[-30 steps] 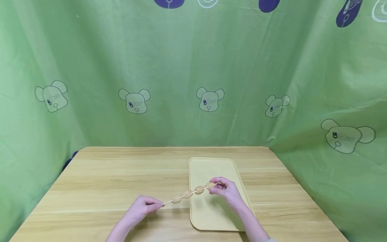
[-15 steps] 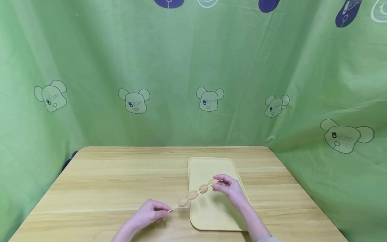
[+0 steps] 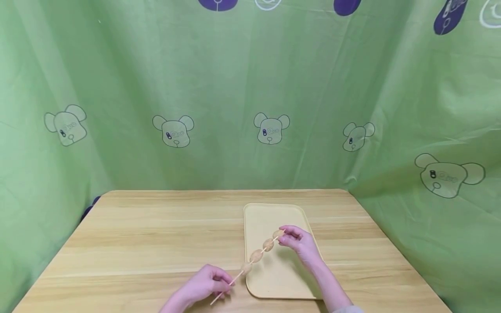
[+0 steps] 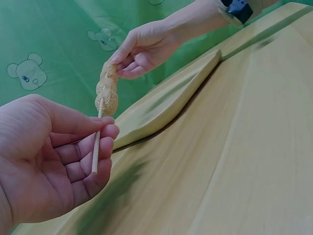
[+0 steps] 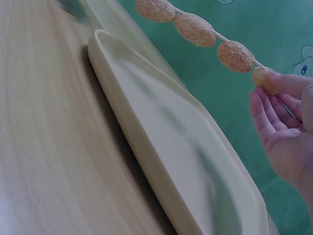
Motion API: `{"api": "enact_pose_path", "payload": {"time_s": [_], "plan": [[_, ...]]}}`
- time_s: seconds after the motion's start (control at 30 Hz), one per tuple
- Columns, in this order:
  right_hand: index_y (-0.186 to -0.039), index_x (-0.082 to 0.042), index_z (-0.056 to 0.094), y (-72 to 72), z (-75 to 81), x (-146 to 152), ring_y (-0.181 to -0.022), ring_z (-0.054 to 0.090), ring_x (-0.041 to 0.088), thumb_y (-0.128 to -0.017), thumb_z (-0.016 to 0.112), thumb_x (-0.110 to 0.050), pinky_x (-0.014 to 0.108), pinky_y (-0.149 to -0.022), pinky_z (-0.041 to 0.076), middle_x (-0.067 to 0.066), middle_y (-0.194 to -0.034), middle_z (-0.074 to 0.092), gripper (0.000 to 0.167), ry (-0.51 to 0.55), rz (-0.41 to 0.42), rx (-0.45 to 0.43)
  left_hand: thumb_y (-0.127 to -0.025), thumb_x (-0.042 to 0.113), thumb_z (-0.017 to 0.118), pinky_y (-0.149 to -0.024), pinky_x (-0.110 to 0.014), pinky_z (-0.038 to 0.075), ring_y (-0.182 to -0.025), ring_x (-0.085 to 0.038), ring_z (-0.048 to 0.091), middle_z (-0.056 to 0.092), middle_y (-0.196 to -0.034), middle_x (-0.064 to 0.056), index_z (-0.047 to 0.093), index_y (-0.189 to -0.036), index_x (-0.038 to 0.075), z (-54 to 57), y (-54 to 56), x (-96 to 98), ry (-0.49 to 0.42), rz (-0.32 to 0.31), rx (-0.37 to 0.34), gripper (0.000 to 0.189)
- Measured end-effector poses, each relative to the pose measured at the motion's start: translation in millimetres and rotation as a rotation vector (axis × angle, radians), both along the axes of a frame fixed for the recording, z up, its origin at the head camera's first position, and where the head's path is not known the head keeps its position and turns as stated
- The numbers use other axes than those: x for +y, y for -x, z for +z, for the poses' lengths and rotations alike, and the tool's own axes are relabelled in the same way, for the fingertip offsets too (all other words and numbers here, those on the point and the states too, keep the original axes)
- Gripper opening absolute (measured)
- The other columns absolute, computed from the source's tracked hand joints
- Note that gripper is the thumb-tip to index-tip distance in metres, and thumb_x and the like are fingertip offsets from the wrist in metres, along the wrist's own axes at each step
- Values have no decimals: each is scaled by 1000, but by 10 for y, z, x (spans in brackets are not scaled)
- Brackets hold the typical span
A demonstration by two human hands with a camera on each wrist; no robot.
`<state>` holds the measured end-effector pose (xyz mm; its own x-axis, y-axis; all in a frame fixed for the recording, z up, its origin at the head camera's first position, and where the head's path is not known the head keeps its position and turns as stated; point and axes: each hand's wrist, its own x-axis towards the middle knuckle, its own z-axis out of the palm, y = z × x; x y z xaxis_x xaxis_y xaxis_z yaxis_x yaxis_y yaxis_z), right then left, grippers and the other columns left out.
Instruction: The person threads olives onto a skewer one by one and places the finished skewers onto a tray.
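A thin wooden skewer (image 4: 95, 159) carries several tan, wrinkled oval balls (image 5: 194, 29) threaded along it. It slants up from lower left to upper right in the head view, raised over the left side of the tray. My left hand (image 3: 205, 284) pinches the bare stick between thumb and fingers, with the stick's end poking out below. At the opposite end, my right hand (image 3: 303, 245) pinches the last ball (image 5: 264, 80) with thumb and fingertips. The right fingertips partly cover that ball.
Under the skewer lies a pale yellow rectangular tray (image 3: 274, 284) with a low rim, on a wooden table (image 3: 156, 234). Green curtains (image 3: 223, 87) with bear-head prints hang behind and at both sides. A dark watch-like device (image 4: 238, 10) sits on the right wrist.
The skewer has tilted more steeply. My left hand has moved right and nearer, and its grip now leaves more stick showing past the fingers. My right hand has shifted slightly right.
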<state>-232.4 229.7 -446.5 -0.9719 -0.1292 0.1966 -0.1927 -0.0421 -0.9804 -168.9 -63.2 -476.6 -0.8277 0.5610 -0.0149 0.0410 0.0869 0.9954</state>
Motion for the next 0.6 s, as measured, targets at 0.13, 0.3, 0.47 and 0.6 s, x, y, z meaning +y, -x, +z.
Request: {"api": "enact_pose_path", "payload": {"time_s": [0.13,0.3,0.47,0.6], "plan": [[-114,23,46,16,-5,11,-76,62,10,-81,62,9,27,-72,53,8,-89,64,40,-19,-7,11,-78,-1,61,-56,-19,47,-62,-12,59,65,-77,-21,65,-90,-11,25,-15,80,-2,-16,3,16],[-115,22,48,31,1,14,-75,62,11,-81,60,10,27,-73,53,13,-91,62,38,-22,-53,-36,-77,-4,60,-54,-18,45,-61,-11,57,65,-75,-21,64,-88,-11,22,-24,187,12,-21,4,14],[-113,21,48,61,-1,1,-74,62,12,-81,58,12,27,-73,52,10,-87,61,35,-9,-139,-85,-76,-6,60,-52,-18,46,-59,-10,57,65,-74,-19,65,-87,-10,-8,-27,283,8,20,-11,13],[-112,21,47,77,-19,14,-75,62,11,-82,58,10,26,-73,52,8,-87,62,34,5,-189,-79,-78,-6,62,-54,-21,49,-60,-13,60,65,-74,-20,66,-87,-10,-7,-33,358,-17,49,-24,11]]}}
